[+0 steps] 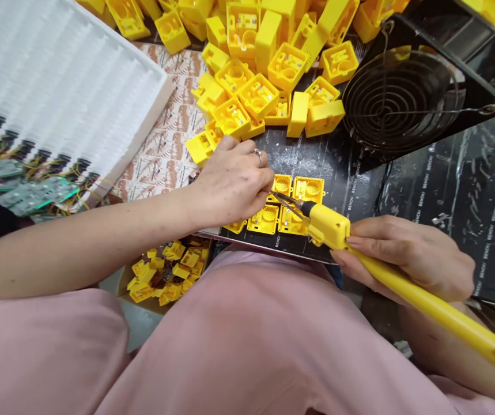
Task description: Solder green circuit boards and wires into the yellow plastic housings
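Note:
My right hand (411,253) is wrapped round the yellow handle of a soldering iron (330,225), whose dark tip points left over small yellow plastic housings. My left hand (234,181) is closed in a pinch just left of the tip. What its fingers hold, if anything, is hidden behind them. Under and beside both hands the yellow housings lie in two rows, open side up, among them one at the right end of the back row (309,190) and one in the front row (263,219). The left hand covers part of these rows.
A heap of yellow housings (258,95) fills the back of the bench. At right stands a black fan (385,109) with a wire guard. A white foam tray (78,75) with wired green circuit boards (26,178) lies left. Below the bench edge is a box of yellow parts (169,271).

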A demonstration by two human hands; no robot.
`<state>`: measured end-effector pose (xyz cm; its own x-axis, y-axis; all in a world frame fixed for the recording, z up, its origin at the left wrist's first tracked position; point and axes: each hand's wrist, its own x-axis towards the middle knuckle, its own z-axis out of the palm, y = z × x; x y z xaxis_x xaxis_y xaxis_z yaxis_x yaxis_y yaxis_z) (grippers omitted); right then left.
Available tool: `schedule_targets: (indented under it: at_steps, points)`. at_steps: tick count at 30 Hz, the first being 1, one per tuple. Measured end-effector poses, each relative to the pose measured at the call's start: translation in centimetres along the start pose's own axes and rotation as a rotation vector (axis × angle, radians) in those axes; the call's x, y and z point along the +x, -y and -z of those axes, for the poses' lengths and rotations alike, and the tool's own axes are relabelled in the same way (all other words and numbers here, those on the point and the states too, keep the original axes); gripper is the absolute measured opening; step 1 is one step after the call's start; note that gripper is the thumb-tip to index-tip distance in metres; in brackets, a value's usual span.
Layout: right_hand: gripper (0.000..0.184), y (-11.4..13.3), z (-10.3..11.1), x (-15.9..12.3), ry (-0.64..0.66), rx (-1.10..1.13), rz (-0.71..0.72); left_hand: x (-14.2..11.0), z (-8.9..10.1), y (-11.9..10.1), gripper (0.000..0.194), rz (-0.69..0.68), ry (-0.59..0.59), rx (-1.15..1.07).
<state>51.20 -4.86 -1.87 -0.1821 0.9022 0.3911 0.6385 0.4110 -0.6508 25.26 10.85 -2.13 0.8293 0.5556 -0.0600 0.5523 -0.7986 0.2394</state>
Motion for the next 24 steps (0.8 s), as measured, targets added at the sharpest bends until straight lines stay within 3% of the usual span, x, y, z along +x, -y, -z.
schedule_targets:
  at_steps: [3,6,10,13,19,24]
  points:
    - [0.021,0.1,0.1,0.8,0.065,-0.044,0.227,0.5,0.0,-0.1,0.022,-0.024,0.030,0.018]
    - [0.026,0.1,0.6,1.4,0.051,-0.039,0.317,1.0,0.2,-0.2,0.022,-0.036,0.051,0.067]
    - [0.008,0.2,1.9,0.9,0.117,-0.023,0.218,1.4,0.5,-0.1,0.023,-0.054,0.079,0.076]
    - [0.024,0.2,2.5,0.3,0.130,-0.057,0.072,1.6,0.9,-0.2,0.025,-0.071,0.127,0.111]
    - [0.023,0.4,1.8,0.4,0.171,-0.043,0.065,1.8,2.1,-0.8,0.024,-0.074,0.221,0.178]
    - [0.018,0.3,1.1,0.8,0.159,-0.039,0.109,1.8,1.5,-0.4,0.025,-0.078,0.189,0.171]
